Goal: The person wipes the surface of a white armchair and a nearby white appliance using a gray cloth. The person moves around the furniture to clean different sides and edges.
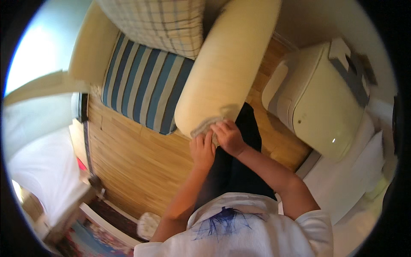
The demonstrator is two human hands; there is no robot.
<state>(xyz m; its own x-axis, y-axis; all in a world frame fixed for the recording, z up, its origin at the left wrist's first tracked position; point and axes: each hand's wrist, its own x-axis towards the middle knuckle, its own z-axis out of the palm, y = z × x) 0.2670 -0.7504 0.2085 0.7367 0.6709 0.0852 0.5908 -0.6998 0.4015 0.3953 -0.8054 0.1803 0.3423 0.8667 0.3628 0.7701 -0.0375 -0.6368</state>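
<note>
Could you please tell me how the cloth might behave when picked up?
The cloth would probably droop, since it looks bunched at the left hand and right hand. It is likely light, being small beside the armrest.

We count 1 L hand (203,152), 1 R hand (231,138), 1 cloth (202,127), 1 armchair (209,92) w/ 2 armrests (242,40), 1 striped seat cushion (147,83) & 1 checked pillow (165,23).
</note>
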